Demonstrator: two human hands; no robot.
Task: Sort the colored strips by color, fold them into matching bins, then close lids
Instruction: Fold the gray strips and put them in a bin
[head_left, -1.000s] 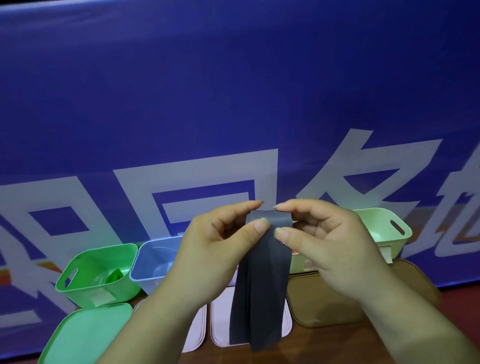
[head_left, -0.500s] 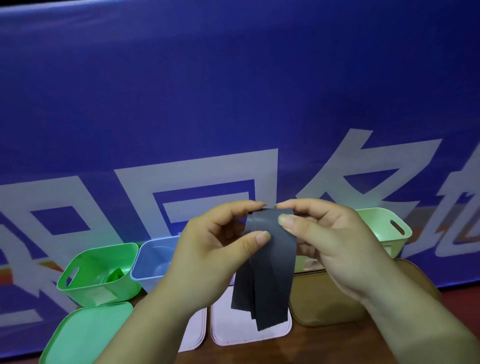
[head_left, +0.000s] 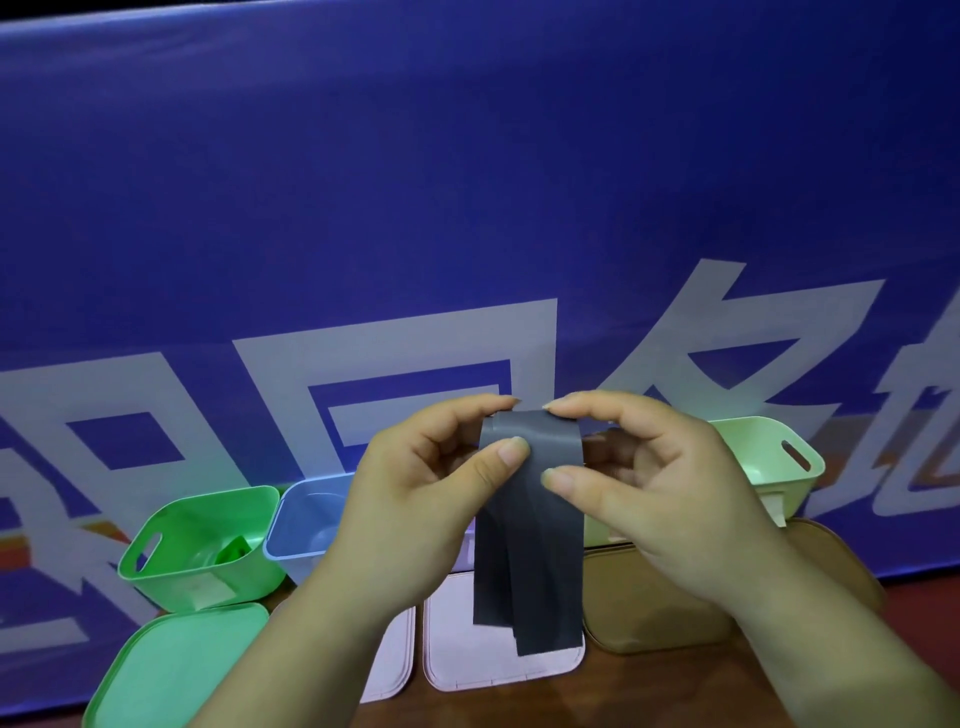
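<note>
Behind everything, a blue banner is filling most of the view, and a wooden table is showing along the bottom edge. Open bins are standing in a row against the banner: a green bin, a blue bin just beside it, and a pale green bin at the right. Lids are lying flat in front of them: a green lid, a pink lid and a brown lid.

Above the lids, the left hand and the right hand are each pinching the top of a grey strip between thumb and forefinger. The strip is hanging doubled over, its loose ends dangling over the pink lid.

Folding is the step in hand, I judge. The next move is calling for another fold to make the strip compact, then a drop into its bin. Which bin matches grey I cannot tell, since the hands are hiding the middle of the row.
</note>
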